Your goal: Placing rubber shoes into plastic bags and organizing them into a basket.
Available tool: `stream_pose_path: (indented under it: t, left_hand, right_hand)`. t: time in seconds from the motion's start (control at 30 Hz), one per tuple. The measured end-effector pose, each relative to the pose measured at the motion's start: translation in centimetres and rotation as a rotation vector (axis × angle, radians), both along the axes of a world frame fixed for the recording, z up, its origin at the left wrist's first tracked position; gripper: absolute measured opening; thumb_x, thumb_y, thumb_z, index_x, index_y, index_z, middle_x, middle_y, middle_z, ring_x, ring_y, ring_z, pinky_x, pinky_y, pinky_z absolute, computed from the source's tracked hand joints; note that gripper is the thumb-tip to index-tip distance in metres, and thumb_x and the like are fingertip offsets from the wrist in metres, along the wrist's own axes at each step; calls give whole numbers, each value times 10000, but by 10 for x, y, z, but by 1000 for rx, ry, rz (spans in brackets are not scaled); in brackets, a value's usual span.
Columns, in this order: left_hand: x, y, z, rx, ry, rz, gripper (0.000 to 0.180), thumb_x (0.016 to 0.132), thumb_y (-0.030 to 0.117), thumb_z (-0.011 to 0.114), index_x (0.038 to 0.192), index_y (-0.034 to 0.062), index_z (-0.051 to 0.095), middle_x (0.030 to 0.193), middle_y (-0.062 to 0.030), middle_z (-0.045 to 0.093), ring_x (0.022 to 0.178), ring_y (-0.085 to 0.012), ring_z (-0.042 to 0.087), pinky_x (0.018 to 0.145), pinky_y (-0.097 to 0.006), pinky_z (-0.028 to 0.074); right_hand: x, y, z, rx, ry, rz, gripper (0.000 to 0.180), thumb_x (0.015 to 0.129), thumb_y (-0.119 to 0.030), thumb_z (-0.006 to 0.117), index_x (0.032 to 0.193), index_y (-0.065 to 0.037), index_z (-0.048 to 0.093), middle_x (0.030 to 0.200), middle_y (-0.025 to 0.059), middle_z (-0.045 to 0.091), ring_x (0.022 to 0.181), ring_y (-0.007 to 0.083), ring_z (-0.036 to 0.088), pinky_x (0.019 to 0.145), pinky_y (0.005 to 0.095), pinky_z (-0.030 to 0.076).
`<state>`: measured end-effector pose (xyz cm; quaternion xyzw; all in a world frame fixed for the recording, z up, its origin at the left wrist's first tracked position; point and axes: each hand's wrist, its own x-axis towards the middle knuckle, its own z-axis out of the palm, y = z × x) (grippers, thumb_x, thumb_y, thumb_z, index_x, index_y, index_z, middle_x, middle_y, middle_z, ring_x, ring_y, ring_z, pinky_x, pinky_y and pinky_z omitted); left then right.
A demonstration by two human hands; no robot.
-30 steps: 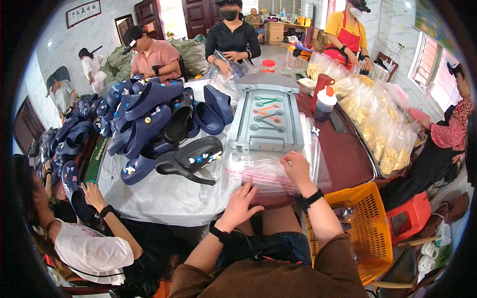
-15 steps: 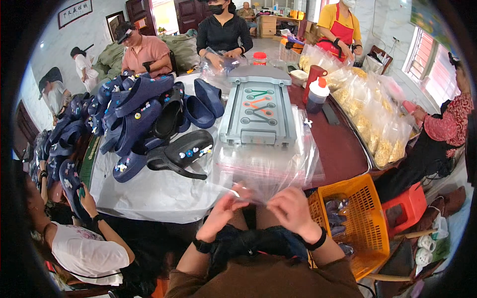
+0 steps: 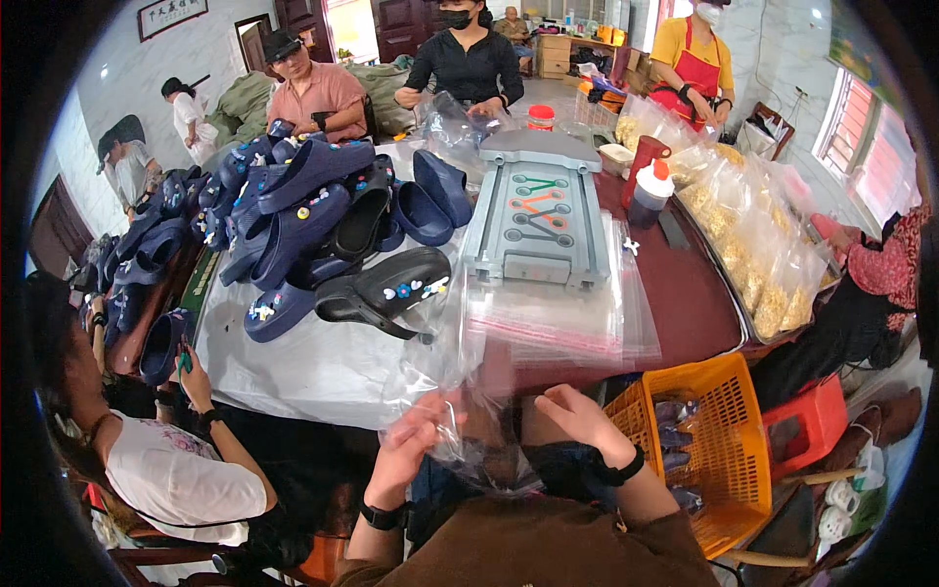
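A clear plastic bag [image 3: 481,452] hangs over my lap at the table's near edge, its film crumpled and partly smeared by motion. My left hand [image 3: 416,435] is closed on the bag's left side. To the right of the bag, my right hand [image 3: 579,423] is raised with its fingers stretched out and nothing in them. Just beyond my hands lies a stack of flat clear bags [image 3: 577,338], weighed down by a grey folded plastic stool [image 3: 533,235]. A black clog [image 3: 386,292] with small charms rests left of the stack, beside a pile of navy clogs [image 3: 303,210].
An orange basket [image 3: 719,430] holding bagged clogs stands at my right, with a red stool [image 3: 807,426] beyond it. A dark bottle [image 3: 649,196] and a tray of filled bags [image 3: 748,245] sit far right. At left a person [image 3: 181,479] handles a navy clog.
The bag has come off the stack toward me and opened out. My right hand has let go of it and spread its fingers. The view has shifted slightly left.
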<state>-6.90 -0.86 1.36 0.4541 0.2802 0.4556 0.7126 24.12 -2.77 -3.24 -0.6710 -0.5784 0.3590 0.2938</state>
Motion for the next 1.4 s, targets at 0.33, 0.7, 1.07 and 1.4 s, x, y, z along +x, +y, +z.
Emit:
stream_pose_path:
  t: [0.33,0.7,1.07,1.4]
  left_hand:
    - [0,4,24,342,-59,-85,544,1033,250,573,1478,-40,459,1488,-217,513,1258,-316,590,1055,-428,460]
    - [-3,24,-74,-319,82,370,308,1023,196,630,1193,-59,657,1049,-111,724,885,-167,709,746,-246,594]
    - [7,27,-86,-223,254,537,278,994,272,678,860,33,728,721,-47,698,601,-95,594,537,-236,430]
    - [0,9,-49,-139,173,596,588,1006,395,639,1395,-26,507,1280,-165,620,1070,-231,615,848,-335,508]
  right_hand:
    - [-39,25,27,-213,1129,291,372,1014,-167,634,1365,-46,607,1061,-3,697,911,83,627,773,217,495]
    - [-40,68,2,-43,932,-63,373,953,-165,717,1286,-26,622,943,21,718,785,96,646,679,239,497]
    - [-40,68,-2,14,879,-208,211,928,-269,757,911,-73,679,804,33,712,659,82,609,569,228,462]
    - [-47,79,-7,238,733,-435,438,910,-379,780,676,-120,515,585,-40,506,504,60,461,487,245,354]
